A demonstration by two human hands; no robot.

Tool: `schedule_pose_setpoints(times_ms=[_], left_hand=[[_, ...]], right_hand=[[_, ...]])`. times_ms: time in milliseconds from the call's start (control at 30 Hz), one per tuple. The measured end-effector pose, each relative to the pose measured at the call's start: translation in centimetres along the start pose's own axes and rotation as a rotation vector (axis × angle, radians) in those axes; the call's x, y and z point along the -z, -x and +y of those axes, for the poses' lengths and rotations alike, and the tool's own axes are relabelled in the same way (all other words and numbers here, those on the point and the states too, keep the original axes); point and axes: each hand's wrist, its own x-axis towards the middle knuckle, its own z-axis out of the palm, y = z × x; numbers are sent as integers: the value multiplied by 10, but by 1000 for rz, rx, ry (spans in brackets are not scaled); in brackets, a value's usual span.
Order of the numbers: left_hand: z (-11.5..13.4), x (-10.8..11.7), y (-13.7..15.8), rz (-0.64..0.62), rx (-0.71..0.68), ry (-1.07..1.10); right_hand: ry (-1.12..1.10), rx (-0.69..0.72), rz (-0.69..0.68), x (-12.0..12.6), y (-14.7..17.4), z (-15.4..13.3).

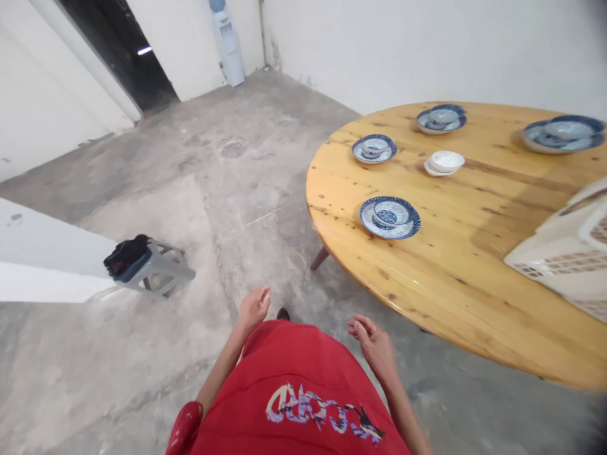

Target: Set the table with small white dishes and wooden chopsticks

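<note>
My left hand point(255, 309) hangs in front of the red shirt point(294, 366), over the concrete floor, its fingers loosely bent and holding nothing visible. On the other side of the shirt, my right hand point(374, 339) is also unoccupied, with its fingers partly stretched. It is close to the near edge of the round wooden table point(441, 284) but apart from it. The nearest tableware is a blue-and-white plate point(413, 222) with a bowl point(389, 213) on it. Neither hand touches any dish.
More blue-and-white plates with bowls and a small white dish stack point(444, 163) stand on the table. A cream plastic basket point(564, 253) sits at its right. Left is a grey stool point(165, 268) with dark cloth point(127, 254). A water dispenser point(230, 47) stands near a dark doorway point(128, 50).
</note>
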Motion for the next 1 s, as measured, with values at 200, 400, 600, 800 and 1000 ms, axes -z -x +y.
schedule_pose_setpoints(times_ms=[200, 400, 600, 800, 1000], left_hand=[[-25, 28, -37, -69, -54, -12], [-5, 32, -89, -229, -158, 23], [37, 13, -146, -316, -336, 91], [53, 24, -218, -310, -378, 43], [17, 65, -292, -251, -186, -92]], right_hand=[[2, -61, 65, -45, -5, -23], [-67, -120, 158, -63, -7, -50], [-197, -194, 338, -39, -30, -63], [-239, -176, 554, 16, -123, -96], [-227, -55, 702, 66, -239, -174]])
